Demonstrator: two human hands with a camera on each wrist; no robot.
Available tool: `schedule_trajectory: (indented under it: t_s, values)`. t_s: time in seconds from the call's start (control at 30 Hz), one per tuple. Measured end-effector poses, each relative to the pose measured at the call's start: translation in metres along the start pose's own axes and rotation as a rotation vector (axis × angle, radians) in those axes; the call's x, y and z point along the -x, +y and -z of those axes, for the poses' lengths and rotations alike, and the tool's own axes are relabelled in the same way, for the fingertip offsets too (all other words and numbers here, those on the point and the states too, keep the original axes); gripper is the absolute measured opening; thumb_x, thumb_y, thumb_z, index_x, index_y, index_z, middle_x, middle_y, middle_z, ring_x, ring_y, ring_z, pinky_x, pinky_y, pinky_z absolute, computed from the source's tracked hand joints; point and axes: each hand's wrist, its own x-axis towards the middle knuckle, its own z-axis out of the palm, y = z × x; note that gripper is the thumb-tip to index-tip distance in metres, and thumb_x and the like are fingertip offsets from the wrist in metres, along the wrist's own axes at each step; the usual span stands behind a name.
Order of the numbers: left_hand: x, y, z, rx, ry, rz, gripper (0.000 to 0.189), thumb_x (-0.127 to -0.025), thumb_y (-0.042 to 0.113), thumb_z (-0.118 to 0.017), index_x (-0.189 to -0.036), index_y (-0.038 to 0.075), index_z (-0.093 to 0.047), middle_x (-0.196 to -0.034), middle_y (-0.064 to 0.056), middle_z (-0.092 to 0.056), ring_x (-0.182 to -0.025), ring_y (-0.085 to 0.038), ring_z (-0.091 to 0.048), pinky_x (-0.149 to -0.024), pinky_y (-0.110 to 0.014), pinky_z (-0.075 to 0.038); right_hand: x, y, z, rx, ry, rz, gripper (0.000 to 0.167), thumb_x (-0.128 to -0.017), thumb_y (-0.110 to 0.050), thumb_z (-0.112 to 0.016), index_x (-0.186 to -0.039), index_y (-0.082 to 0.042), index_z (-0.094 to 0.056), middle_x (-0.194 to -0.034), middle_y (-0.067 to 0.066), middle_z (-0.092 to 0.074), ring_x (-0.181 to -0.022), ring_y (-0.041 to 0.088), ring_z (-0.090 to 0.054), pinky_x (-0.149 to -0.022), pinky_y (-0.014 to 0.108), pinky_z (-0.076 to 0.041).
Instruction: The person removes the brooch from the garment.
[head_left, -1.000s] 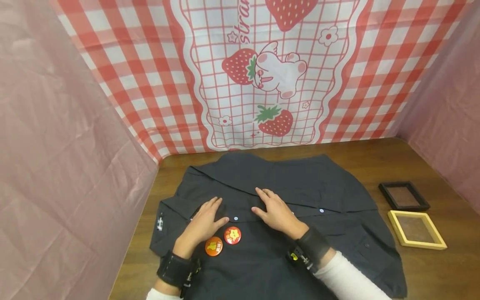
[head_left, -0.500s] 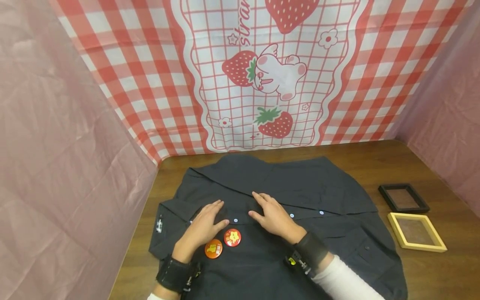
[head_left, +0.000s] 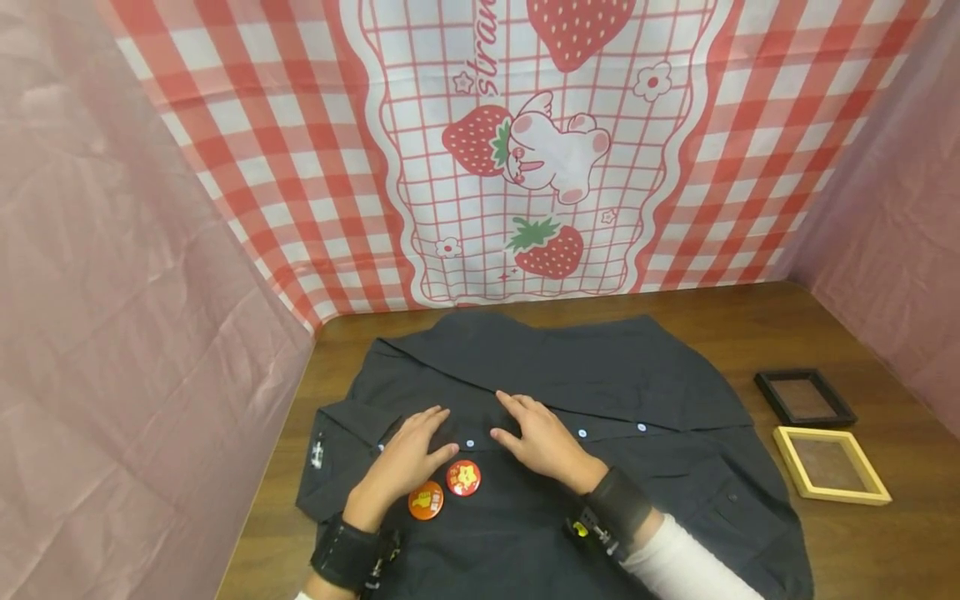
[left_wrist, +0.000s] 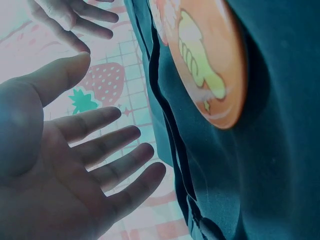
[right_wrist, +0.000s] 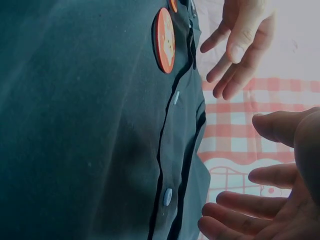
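Note:
A dark button-up shirt (head_left: pixel 517 533) lies spread with its collar to the left. Two round badges sit on its front: a red one with a yellow star (head_left: pixel 463 477) and an orange one with a yellow thumbs-up (head_left: pixel 426 501). My left hand (head_left: pixel 405 458) hovers just beyond the orange badge, fingers extended and holding nothing. To the right of the badges, my right hand (head_left: pixel 543 437) is likewise held over the button placket, fingers spread. Both wrist views show the palms apart from the cloth, the orange badge (left_wrist: pixel 215 65) and the red badge (right_wrist: pixel 165 40) lying near.
A black frame (head_left: pixel 767 387) and a yellow frame (head_left: pixel 870 497) lie on the wooden table (head_left: pixel 892 550) at the right. A strawberry-print checked cloth (head_left: pixel 300 167) hangs behind, with pink cloth (head_left: pixel 135 333) on both sides. A small whitish mark (head_left: pixel 317 452) shows at the collar.
My right hand has drifted a little to the left and nearer, towards my left hand, uncovering a shirt button. The left hand has barely moved. The badges stay in place on the shirt.

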Motion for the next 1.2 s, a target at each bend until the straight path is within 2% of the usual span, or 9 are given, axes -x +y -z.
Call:
schedule_trajectory:
  t_s: [0.27, 0.53, 0.73, 0.93, 1.2]
  values:
    - [0.004, 0.001, -0.001, -0.004, 0.003, 0.0, 0.058, -0.092, 0.032, -0.067, -0.139, 0.002, -0.051, -0.147, -0.017, -0.047, -0.138, -0.037, -0.041, -0.113, -0.055, -0.034, 0.002, -0.005, -0.002, -0.02, -0.017, 0.017, 0.059, -0.091, -0.031, -0.068, -0.141, -0.005, -0.05, -0.13, 0.018, -0.06, -0.12, 0.036, -0.058, -0.099, 0.052, -0.047]
    - [0.011, 0.0, -0.006, 0.01, -0.028, -0.003, 0.058, -0.092, 0.032, -0.066, -0.136, -0.004, -0.053, -0.147, -0.02, -0.047, -0.137, -0.039, -0.041, -0.111, -0.056, -0.035, 0.009, -0.008, -0.009, -0.053, -0.021, 0.02, 0.056, -0.091, -0.029, -0.068, -0.139, -0.005, -0.052, -0.126, 0.016, -0.061, -0.117, 0.034, -0.059, -0.097, 0.05, -0.049]
    - [0.017, 0.0, -0.01, 0.014, -0.036, -0.017, 0.056, -0.091, 0.031, -0.067, -0.136, -0.001, -0.054, -0.145, -0.021, -0.049, -0.134, -0.04, -0.044, -0.109, -0.057, -0.037, 0.015, -0.009, -0.014, -0.068, -0.044, 0.027, 0.055, -0.091, -0.029, -0.068, -0.137, -0.003, -0.054, -0.122, 0.015, -0.062, -0.114, 0.033, -0.061, -0.095, 0.05, -0.05]
    - [0.015, 0.002, -0.011, -0.009, -0.017, -0.037, 0.055, -0.091, 0.031, -0.067, -0.137, 0.003, -0.054, -0.143, -0.019, -0.051, -0.134, -0.039, -0.045, -0.109, -0.056, -0.038, 0.014, -0.008, -0.012, -0.052, -0.022, 0.049, 0.053, -0.091, -0.028, -0.068, -0.135, -0.003, -0.056, -0.118, 0.013, -0.063, -0.11, 0.031, -0.062, -0.093, 0.048, -0.051]
    - [0.009, 0.006, -0.004, -0.027, -0.01, -0.059, 0.056, -0.091, 0.03, -0.068, -0.138, 0.003, -0.053, -0.141, -0.017, -0.053, -0.132, -0.036, -0.047, -0.109, -0.053, -0.039, 0.006, -0.011, -0.002, -0.056, -0.041, 0.083, 0.049, -0.091, -0.028, -0.068, -0.131, -0.002, -0.059, -0.114, 0.013, -0.064, -0.101, 0.026, -0.063, -0.085, 0.044, -0.053]
